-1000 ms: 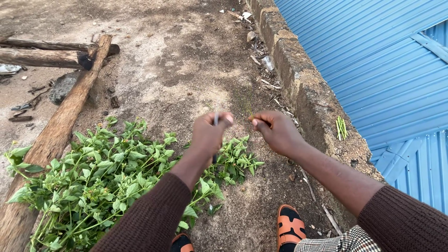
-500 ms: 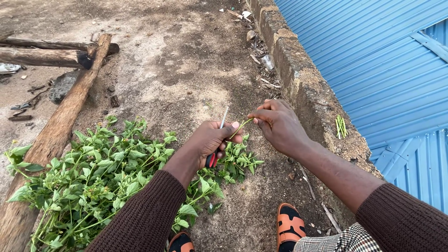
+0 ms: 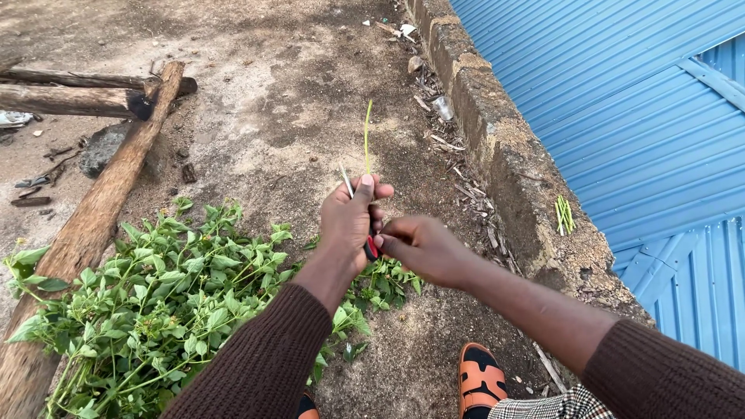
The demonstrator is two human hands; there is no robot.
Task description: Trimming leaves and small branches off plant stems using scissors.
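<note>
Left hand (image 3: pixel 351 221) grips a thin green stem (image 3: pixel 367 136) upright beside a knife (image 3: pixel 347 181); right hand (image 3: pixel 421 248), fingers curled, touches its lower side.

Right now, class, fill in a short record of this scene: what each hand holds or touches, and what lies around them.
Left hand: grips a small knife and a thin green stem, upright
Right hand: fingers at the knife's red handle end
Ground: pile of leafy green plants
Left side: wooden logs
Right side: low stone ledge bearing cut green stems; blue corrugated sheet
</note>
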